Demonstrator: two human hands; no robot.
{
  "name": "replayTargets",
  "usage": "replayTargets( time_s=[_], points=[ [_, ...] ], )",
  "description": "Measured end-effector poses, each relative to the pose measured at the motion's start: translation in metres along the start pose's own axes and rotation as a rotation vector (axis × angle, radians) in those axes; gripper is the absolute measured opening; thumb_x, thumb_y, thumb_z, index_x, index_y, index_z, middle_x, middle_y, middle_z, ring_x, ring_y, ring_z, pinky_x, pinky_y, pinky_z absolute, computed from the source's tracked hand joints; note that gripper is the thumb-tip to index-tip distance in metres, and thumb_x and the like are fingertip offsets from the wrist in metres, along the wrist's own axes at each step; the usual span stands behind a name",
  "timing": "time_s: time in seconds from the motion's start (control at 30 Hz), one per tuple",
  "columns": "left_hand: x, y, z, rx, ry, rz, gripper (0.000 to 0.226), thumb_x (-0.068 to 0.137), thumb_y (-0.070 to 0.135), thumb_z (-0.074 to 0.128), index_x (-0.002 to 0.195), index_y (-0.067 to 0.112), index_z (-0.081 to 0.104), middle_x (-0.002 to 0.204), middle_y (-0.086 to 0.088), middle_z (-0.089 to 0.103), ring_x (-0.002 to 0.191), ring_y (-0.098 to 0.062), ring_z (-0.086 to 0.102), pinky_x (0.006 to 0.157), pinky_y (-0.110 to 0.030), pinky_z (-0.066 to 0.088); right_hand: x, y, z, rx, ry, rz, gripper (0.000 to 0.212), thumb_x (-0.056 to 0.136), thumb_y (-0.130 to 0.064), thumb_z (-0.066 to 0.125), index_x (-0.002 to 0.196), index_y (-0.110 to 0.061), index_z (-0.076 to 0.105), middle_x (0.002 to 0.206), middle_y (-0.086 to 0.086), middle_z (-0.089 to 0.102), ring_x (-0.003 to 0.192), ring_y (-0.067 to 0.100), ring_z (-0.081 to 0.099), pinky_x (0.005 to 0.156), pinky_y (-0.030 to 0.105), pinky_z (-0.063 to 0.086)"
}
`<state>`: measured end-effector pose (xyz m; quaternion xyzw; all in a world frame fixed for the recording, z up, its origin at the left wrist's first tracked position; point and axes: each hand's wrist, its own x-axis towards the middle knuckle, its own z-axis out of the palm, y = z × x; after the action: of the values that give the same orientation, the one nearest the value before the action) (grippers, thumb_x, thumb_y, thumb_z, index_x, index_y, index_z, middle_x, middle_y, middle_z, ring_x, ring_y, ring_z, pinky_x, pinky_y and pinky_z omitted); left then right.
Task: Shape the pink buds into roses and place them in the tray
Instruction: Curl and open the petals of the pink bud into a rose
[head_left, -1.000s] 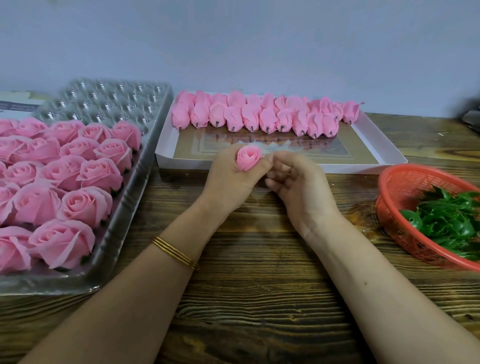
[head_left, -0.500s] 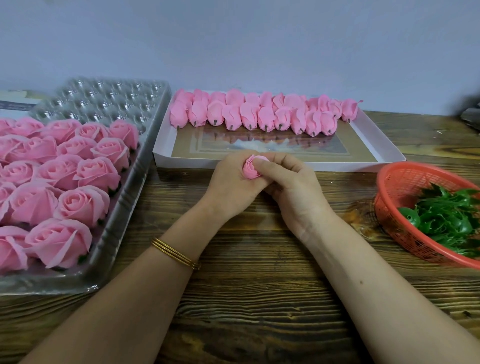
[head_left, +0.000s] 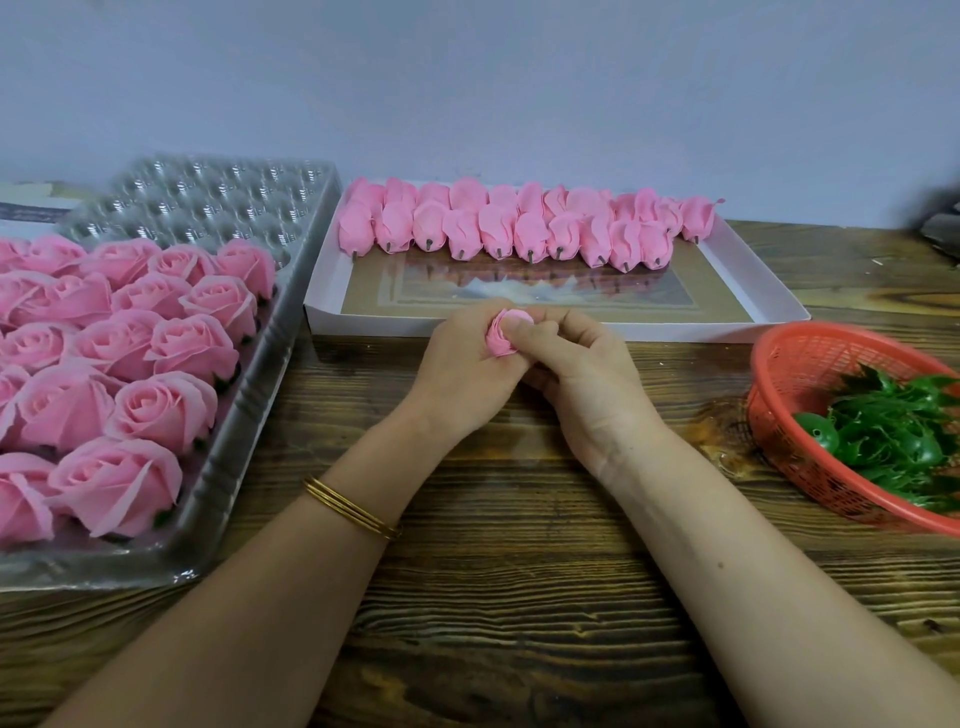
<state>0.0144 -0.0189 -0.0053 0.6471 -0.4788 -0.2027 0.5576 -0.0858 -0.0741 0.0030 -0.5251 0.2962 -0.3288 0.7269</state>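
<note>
Pink bud (head_left: 503, 340), upright a second ago, now sits tipped just in front of the white box (head_left: 374, 326); left hand (head_left: 457, 366) grips it, right hand (head_left: 587, 374) pinches petals outward, so shaping appears underway.

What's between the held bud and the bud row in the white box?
Head view: only the box front wall and a bare stretch of its floor separate the held bud from the row.

We see soft, even, fairly bright light. Faint shadows lie under the forearms (head_left: 270, 597) on the wooden surface (head_left: 509, 613). Small glints dot the clear tray (head_left: 208, 202), and the glossy floor of the box (head_left: 571, 328) mirrors the buds (head_left: 519, 231). The wide lens bows the edges; a dark object (head_left: 941, 228) far right is blurred.
</note>
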Motion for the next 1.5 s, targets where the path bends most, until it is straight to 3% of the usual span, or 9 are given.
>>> replayTargets(
  time_s=[0.13, 0.23, 0.4, 0.53, 0.73, 1.0, 1.2, 1.37, 1.5],
  points=[
    [0.0, 0.003, 0.002, -0.154, 0.042, -0.074, 0.027, 0.093, 0.018, 0.063, 0.069, 0.008, 0.056, 0.056, 0.004, 0.054, 0.055, -0.013, 0.05, 0.056, -0.029, 0.046, 0.001, 0.0, 0.002, 0.079, -0.005, -0.02, 0.022, 0.093, -0.02, 0.057, 0.078, -0.007, 0.065, 0.072, 0.013, 0.062, 0.065, 0.019, 0.06, 0.064, 0.026, 0.049],
    [0.001, 0.005, 0.001, -0.255, 0.122, -0.102, 0.034, 0.096, 0.017, 0.062, 0.062, 0.015, 0.054, 0.051, 0.005, 0.052, 0.049, -0.006, 0.048, 0.053, -0.017, 0.043, 0.004, 0.001, 0.001, 0.114, 0.059, -0.031, 0.02, 0.093, -0.008, 0.049, 0.093, 0.004, 0.065, 0.076, 0.015, 0.062, 0.074, 0.022, 0.06, 0.073, 0.03, 0.048],
    [0.004, 0.005, 0.002, -0.41, 0.182, -0.12, 0.031, 0.095, 0.019, 0.062, 0.073, 0.001, 0.052, 0.062, -0.006, 0.051, 0.057, -0.01, 0.052, 0.054, -0.02, 0.044, 0.0, 0.006, 0.004, -0.165, 0.047, -0.153, 0.027, 0.076, 0.017, 0.062, 0.094, -0.003, 0.061, 0.088, 0.011, 0.066, 0.079, 0.019, 0.061, 0.079, 0.032, 0.055],
    [0.003, 0.006, 0.006, -0.448, 0.186, -0.144, 0.026, 0.094, 0.021, 0.064, 0.072, 0.014, 0.052, 0.058, 0.003, 0.052, 0.058, -0.011, 0.052, 0.056, -0.027, 0.043, 0.001, 0.01, 0.004, -0.339, 0.095, -0.227, 0.036, 0.069, 0.008, 0.077, 0.092, -0.012, 0.059, 0.078, -0.001, 0.063, 0.068, 0.013, 0.057, 0.075, 0.037, 0.055],
    [0.002, 0.013, 0.009, -0.624, 0.177, -0.223, 0.03, 0.095, 0.018, 0.063, 0.07, 0.017, 0.048, 0.051, 0.008, 0.057, 0.046, -0.004, 0.057, 0.042, -0.016, 0.044, -0.004, 0.016, 0.009, -0.435, 0.031, -0.368, 0.036, 0.06, -0.008, 0.081, 0.083, -0.025, 0.059, 0.074, -0.009, 0.066, 0.066, 0.009, 0.06, 0.06, 0.024, 0.05],
    [0.0, 0.009, 0.01, -0.568, 0.11, -0.205, 0.026, 0.093, 0.01, 0.064, 0.07, 0.012, 0.052, 0.07, -0.012, 0.047, 0.06, -0.016, 0.046, 0.055, -0.022, 0.046, -0.003, 0.017, 0.006, -0.515, 0.085, -0.411, 0.03, 0.068, -0.006, 0.081, 0.082, -0.025, 0.062, 0.065, -0.015, 0.061, 0.06, -0.001, 0.055, 0.061, 0.019, 0.046],
    [0.003, 0.005, 0.0, -0.6, 0.028, -0.212, 0.033, 0.089, 0.004, 0.066, 0.06, 0.02, 0.065, 0.059, 0.004, 0.063, 0.056, -0.007, 0.062, 0.059, -0.02, 0.054, -0.002, 0.01, 0.005, -0.343, -0.041, -0.337, 0.04, 0.073, 0.01, 0.072, 0.091, -0.026, 0.067, 0.066, -0.01, 0.059, 0.064, 0.004, 0.051, 0.064, 0.016, 0.048],
    [0.004, 0.005, -0.004, -0.597, -0.027, -0.222, 0.022, 0.082, 0.013, 0.072, 0.061, 0.019, 0.072, 0.075, -0.004, 0.07, 0.07, -0.013, 0.067, 0.07, -0.025, 0.058, 0.0, 0.009, 0.002, -0.21, -0.131, -0.186, 0.022, 0.078, 0.015, 0.066, 0.085, -0.005, 0.068, 0.071, 0.004, 0.061, 0.073, 0.015, 0.054, 0.073, 0.019, 0.048],
    [0.003, 0.009, -0.008, -0.604, -0.078, -0.271, 0.019, 0.075, 0.028, 0.072, 0.083, 0.011, 0.076, 0.093, -0.018, 0.07, 0.082, -0.024, 0.068, 0.084, -0.039, 0.056, 0.001, 0.008, 0.001, -0.088, -0.177, -0.094, 0.012, 0.08, 0.013, 0.065, 0.087, 0.004, 0.067, 0.069, 0.004, 0.065, 0.066, 0.008, 0.059, 0.071, 0.017, 0.048]
  ],
)
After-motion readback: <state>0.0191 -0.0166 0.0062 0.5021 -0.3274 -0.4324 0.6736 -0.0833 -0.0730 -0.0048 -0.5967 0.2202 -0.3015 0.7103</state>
